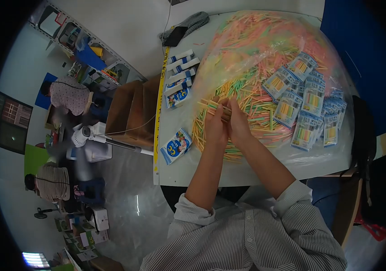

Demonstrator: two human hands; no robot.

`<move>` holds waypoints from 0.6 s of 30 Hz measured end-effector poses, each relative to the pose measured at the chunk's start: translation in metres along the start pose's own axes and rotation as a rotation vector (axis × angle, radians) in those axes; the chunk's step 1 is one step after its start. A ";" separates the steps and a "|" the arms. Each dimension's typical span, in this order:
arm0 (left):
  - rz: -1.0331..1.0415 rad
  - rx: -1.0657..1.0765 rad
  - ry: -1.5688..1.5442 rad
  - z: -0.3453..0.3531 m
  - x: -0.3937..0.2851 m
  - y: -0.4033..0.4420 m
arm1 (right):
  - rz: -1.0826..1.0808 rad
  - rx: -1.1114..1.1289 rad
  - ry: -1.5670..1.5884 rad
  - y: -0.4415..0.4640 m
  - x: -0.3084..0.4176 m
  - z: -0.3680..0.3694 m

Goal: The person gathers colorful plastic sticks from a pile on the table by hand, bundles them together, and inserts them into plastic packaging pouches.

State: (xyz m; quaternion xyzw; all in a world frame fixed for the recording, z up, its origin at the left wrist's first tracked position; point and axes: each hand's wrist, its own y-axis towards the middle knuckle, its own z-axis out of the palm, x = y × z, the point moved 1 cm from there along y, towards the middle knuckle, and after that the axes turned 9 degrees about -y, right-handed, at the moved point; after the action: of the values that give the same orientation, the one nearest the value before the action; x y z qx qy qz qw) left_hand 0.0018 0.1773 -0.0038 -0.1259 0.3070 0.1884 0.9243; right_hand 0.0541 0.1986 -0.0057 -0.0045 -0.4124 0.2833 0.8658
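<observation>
The far ends of the small stick bundle (pixel 208 105) disappear into the grip, so its count cannot be made out; the near-left ends poke out past the left hand (pixel 217 128). Both hands are closed around that bundle, left and right hand (pixel 240 126) pressed close together, with most of the fingertips hidden behind the thumbs and palms. Below and beyond the grip, loose coloured sticks (pixel 258 97) spread in a heap, its farther part blurred under the shiny film of a clear plastic bag (pixel 301 159). To the right of the grip, filled packets (pixel 312 97) lie overlapping on the heap, covering one another and the sticks beneath. Left of the grip and a little nearer the body, a blue-and-white packet (pixel 176 145) lies on the table (pixel 175 121); farther off on that side are overlapping blue-and-white packs (pixel 179 86), a phone (pixel 176 36) and a grey cloth (pixel 195 23). Well left, beyond the table edge, a fan (pixel 82 135) with smeared blades partly blocks the room behind.
</observation>
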 end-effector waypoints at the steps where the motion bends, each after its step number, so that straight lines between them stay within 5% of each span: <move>1: 0.000 0.004 -0.007 0.001 0.001 -0.004 | -0.004 -0.001 -0.007 -0.005 0.003 0.000; 4: -0.043 -0.057 0.055 -0.006 0.002 -0.016 | 0.111 -0.024 -0.300 -0.016 0.003 -0.005; 6: -0.140 0.024 -0.083 -0.011 -0.006 -0.021 | -0.306 0.122 -0.679 -0.013 0.000 -0.013; 7: -0.131 0.028 -0.094 -0.009 -0.013 -0.028 | -0.311 0.130 -0.691 -0.013 0.003 -0.013; 9: -0.429 0.086 0.046 -0.004 -0.021 -0.051 | -0.452 0.024 -0.784 -0.018 0.019 -0.015; 10: -0.438 0.082 0.033 -0.005 -0.024 -0.059 | -0.442 0.018 -0.796 -0.021 0.030 -0.017; 12: -0.588 0.257 0.116 -0.011 -0.029 -0.074 | -0.157 0.568 -0.826 -0.027 0.046 -0.016; 16: -0.554 0.137 0.086 -0.024 -0.031 -0.090 | 0.060 0.683 -1.050 -0.043 0.046 -0.017; 18: -0.620 0.149 -0.015 -0.033 -0.028 -0.094 | -0.135 0.756 -1.245 -0.045 0.041 -0.019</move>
State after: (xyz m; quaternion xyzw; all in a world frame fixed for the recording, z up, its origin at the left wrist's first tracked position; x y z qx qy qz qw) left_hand 0.0037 0.0742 -0.0017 -0.1441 0.2600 -0.1243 0.9467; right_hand 0.1101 0.1850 0.0223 0.4821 -0.7016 0.3026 0.4287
